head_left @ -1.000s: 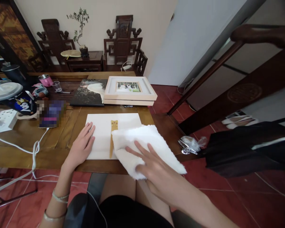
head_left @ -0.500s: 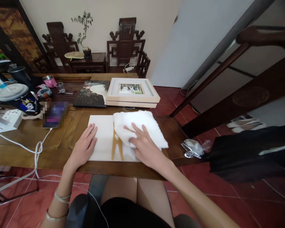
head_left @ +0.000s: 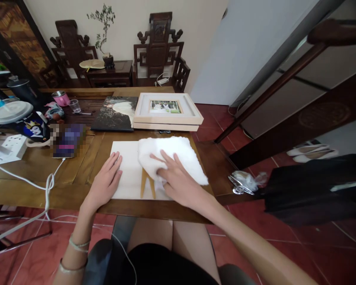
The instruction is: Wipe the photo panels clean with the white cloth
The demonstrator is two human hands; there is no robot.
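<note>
A flat white board (head_left: 125, 174), seemingly the back of a picture frame, lies on the wooden table in front of me. Two tan legs of a stand (head_left: 148, 185) show on it; their upper part is hidden by a white cloth (head_left: 184, 154). My left hand (head_left: 106, 177) rests flat on the board's left edge, fingers stretched out, holding nothing. Pressed down on the cloth is my right hand (head_left: 178, 178), gripping it against the board with some fingers extended and others bent under.
Behind the board lie a stacked pair of light wood picture frames (head_left: 167, 114) and a dark picture panel (head_left: 115, 113). Left are a phone (head_left: 67, 142), a lidded cup (head_left: 26, 120), a power strip (head_left: 13, 148) and white cables (head_left: 49, 186). A clear plastic bag (head_left: 246, 180) sits at right.
My right hand and the cloth have shifted slightly left, covering the upper part of the tan stand. My left hand stays on the board. The camera view has tilted slightly.
</note>
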